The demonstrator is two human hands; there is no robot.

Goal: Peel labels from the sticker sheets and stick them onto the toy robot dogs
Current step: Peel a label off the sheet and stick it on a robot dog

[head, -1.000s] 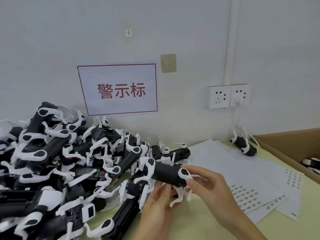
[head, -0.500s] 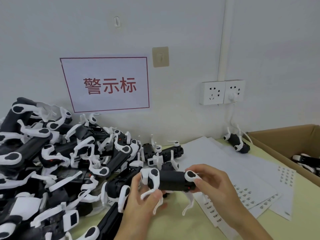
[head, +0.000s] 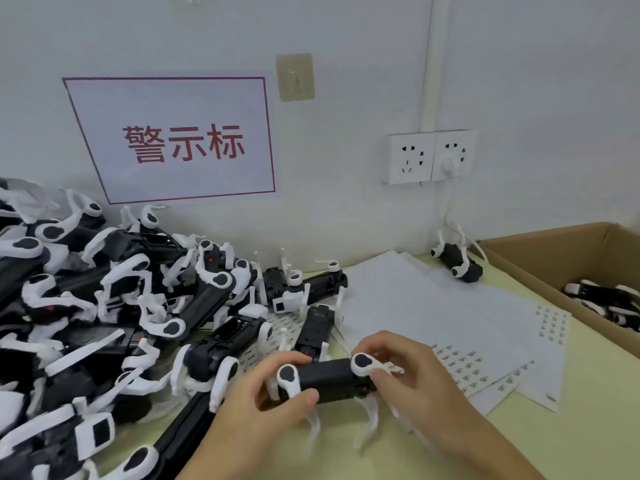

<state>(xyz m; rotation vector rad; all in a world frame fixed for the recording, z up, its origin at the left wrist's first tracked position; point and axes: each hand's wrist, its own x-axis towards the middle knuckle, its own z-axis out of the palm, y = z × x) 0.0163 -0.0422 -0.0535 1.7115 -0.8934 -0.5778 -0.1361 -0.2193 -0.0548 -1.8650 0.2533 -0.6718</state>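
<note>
Fingers of both hands are wrapped around one toy robot dog point(head: 325, 377), one hand at each end. The left hand point(head: 263, 400) holds the end with a white leg joint, its thumb tucked under the body. The right hand point(head: 412, 375) pinches the other end, fingers curled over the top and thumb pressing near the white joint there. I think two hands are used so the dog stays steady and can be turned to find a good flat spot for a label.

The dog is held just above the surface point(head: 571, 427), close to the person. Its long black body lies sideways, running from the left hand to the right hand. Its thin white legs hang down below the fingers toward the surface. I cannot tell which end is the head.

Just past the right hand's fingers lie the sticker sheets point(head: 467, 368), with rows of small labels, near enough to reach fast. No label is in either hand that I can see, so peeling likely comes next.

Off beyond the left hand sits a big pile of dogs point(head: 114, 306), probably waiting their turn. Far out past the right hand is a cardboard box point(head: 554, 258) with some dogs inside, maybe the finished ones
</note>
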